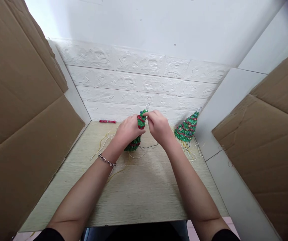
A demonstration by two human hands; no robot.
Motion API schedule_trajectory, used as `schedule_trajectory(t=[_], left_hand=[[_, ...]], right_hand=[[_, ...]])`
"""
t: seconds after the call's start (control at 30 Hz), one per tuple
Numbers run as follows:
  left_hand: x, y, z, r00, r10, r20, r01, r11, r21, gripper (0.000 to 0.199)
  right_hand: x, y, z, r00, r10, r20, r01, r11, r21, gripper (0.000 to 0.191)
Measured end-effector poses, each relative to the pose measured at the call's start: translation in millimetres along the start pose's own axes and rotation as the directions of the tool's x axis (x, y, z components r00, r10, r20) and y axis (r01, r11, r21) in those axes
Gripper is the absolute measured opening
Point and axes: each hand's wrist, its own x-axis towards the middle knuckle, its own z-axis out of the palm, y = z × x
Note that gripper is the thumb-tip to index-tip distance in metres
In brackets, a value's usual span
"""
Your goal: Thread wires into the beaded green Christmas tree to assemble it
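Observation:
A small beaded Christmas tree [134,144], green with red garland bands and a clear pointed tip, stands slightly tilted on the table. My left hand [128,129] is wrapped round its upper middle from the left. On the right side near the top, my right hand [158,127] has thumb and forefinger pinched together against the beads. Whatever lies between those fingertips is too small to make out. Thin white, yellow and dark wires [136,156] spread from under the tree. Part of the tree's middle is hidden behind my left hand.
A second beaded tree [187,128] stands at the back right, with loose wires [189,152] below it. A red pen-like stick [107,121] lies at the back left. Cardboard sheets [28,140] and white panels flank the wooden table [144,197]; a white brick-pattern wall [138,82] closes the back.

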Motion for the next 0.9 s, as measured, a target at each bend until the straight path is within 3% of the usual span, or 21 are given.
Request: schedule_trajectory(t=[0.1,0.3,0.47,0.57,0.8,0.9], left_hand=[[-0.6,1.0,0.2,1.000,0.018,0.015,-0.018,1.000,0.003,0.030],[-2.4,2.8,-1.6,0.999,-0.005,0.052,0.006,1.000,-0.021,0.031],[-2.4,1.6,-0.4,1.000,0.003,0.011,-0.003,1.000,-0.016,0.029],[-3.0,3.4,-2.0,1.000,0.015,0.004,-0.015,1.000,-0.007,0.027],[-2.2,2.6,-6.6,0.999,0.045,-0.011,-0.046,0.996,-0.075,0.027],[-0.2,-1.8,-8.0,0.999,0.040,-0.025,-0.042,0.996,-0.075,0.024]], right_hand=[[-0.5,-1.3,-0.1,0.999,0.021,-0.049,-0.022,1.000,-0.020,0.031],[-2.4,-1.4,1.1,0.999,-0.024,-0.034,0.021,0.996,-0.092,0.026],[-2.7,-0.2,3.4,0.998,-0.070,0.003,0.070,0.992,-0.102,0.023],[-3.0,-0.8,5.1,0.997,-0.066,-0.043,0.060,0.990,-0.126,0.024],[-2.9,-2.9,8.1,0.994,-0.076,-0.075,0.078,0.997,0.026,0.020],[-2.0,-6.5,7.1,0.993,-0.024,-0.115,0.030,0.998,0.052,0.021]])
